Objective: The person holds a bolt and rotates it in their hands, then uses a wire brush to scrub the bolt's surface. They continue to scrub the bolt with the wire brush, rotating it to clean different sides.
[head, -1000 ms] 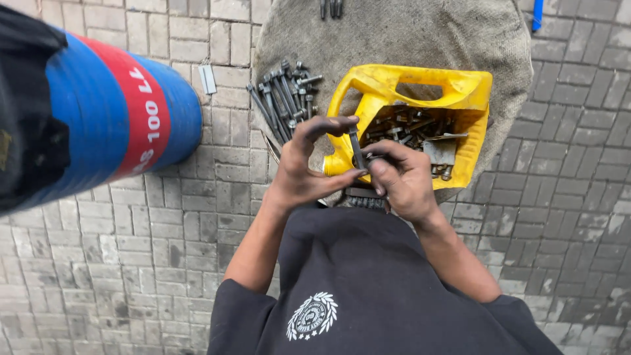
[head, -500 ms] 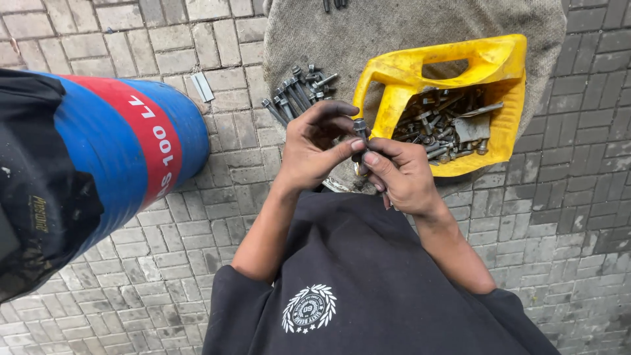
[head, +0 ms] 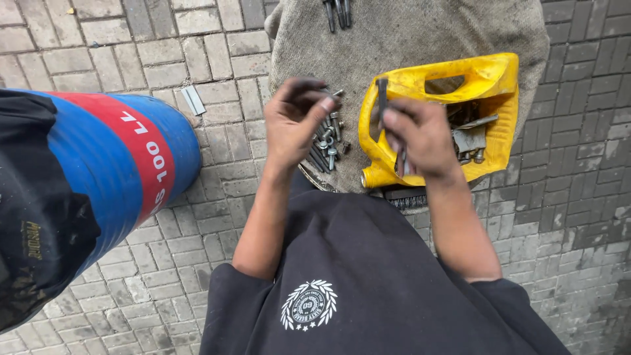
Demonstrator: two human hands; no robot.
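Right hand (head: 420, 135) closed around a dark steel bolt (head: 382, 98), held upright just in front of the yellow cut-open jug (head: 486, 72), shank gripped, one end poking above the fingers. Left hand (head: 294, 118) half curled over the loose pile of bolts (head: 327, 148) left of the jug; possibly something small pinched at the fingertips, too blurred to tell. Probably hefty for its size, rigid, greasy and so slippery; best pinched along the threaded shank or at the head. More mixed bolts (head: 470, 135) inside the jug. Under the jug, a coarse burlap sack (head: 407, 39) spread on grey paving bricks (head: 164, 217). Further left of the jug, a blue drum with a red band (head: 112, 164). Outdoors, by the look of it.
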